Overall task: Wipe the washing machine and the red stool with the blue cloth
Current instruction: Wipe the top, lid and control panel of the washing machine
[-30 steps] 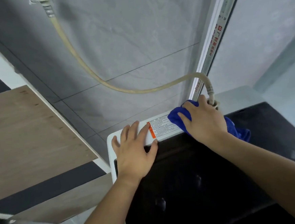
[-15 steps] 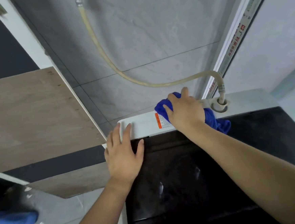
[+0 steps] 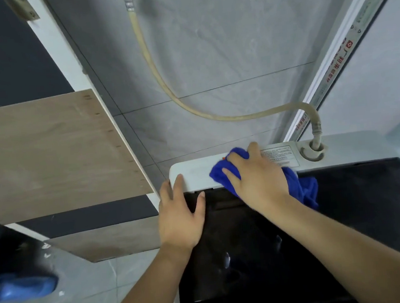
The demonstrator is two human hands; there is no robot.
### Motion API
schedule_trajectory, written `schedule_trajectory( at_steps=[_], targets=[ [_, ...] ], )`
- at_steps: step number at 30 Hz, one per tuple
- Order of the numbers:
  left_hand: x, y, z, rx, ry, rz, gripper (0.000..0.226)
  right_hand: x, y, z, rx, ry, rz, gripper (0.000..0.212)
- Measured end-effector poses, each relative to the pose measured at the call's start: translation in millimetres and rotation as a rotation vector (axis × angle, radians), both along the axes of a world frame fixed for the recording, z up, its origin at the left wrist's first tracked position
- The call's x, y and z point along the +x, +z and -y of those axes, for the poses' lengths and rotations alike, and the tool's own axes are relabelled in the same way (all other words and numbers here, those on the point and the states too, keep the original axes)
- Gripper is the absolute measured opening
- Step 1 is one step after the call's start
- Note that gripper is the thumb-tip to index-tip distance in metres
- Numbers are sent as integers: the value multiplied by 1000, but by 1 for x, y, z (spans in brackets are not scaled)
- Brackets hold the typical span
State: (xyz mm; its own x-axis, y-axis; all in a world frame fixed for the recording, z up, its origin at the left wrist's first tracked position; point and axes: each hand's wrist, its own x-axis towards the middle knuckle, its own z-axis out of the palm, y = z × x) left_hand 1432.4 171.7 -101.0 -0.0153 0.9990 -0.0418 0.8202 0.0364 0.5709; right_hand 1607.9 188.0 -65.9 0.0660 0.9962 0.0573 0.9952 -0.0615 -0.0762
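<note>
The washing machine [image 3: 193, 175] has a white back panel and a glossy black lid [image 3: 356, 206]. My right hand [image 3: 256, 180] presses the bunched blue cloth [image 3: 302, 188] flat on the white panel, beside a printed label [image 3: 280, 155]. Part of the cloth trails onto the lid to the right of my wrist. My left hand [image 3: 180, 215] lies palm down on the machine's back left corner, fingers spread, holding nothing. The red stool is not in view.
A beige hose [image 3: 165, 82] runs down the grey tiled wall into an inlet [image 3: 314, 152] at the panel's right. A wooden board [image 3: 50, 151] stands left of the machine. A blue object [image 3: 23, 287] lies on the floor at lower left. A white door frame [image 3: 343, 44] rises at right.
My right hand has slid the blue cloth leftward along the white panel, away from the hose inlet. My left hand has shifted left to the machine's corner. The view has moved.
</note>
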Motion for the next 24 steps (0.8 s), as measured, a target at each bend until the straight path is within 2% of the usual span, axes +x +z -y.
schedule_trajectory(
  at_steps=[2, 7, 11, 13, 19, 24],
  targets=[
    [0, 0, -1, -2, 2, -2, 63, 2, -4, 8, -3, -5, -1, 37],
    [1, 2, -1, -12, 14, -8, 64, -10, 1, -44, -15, -39, -2, 37],
    [-4, 5, 4, -17, 24, 48, 60, -18, 3, -10, -36, 73, 53, 37],
    [-7, 4, 15, -15, 30, 15, 55, -15, 2, 6, -58, 118, 39, 37],
    [-7, 2, 27, -64, 176, 46, 52, -49, 3, -44, -15, 94, 75, 36],
    [-10, 3, 27, -72, 206, 76, 55, -38, 1, 0, -67, 181, 41, 37]
  ],
)
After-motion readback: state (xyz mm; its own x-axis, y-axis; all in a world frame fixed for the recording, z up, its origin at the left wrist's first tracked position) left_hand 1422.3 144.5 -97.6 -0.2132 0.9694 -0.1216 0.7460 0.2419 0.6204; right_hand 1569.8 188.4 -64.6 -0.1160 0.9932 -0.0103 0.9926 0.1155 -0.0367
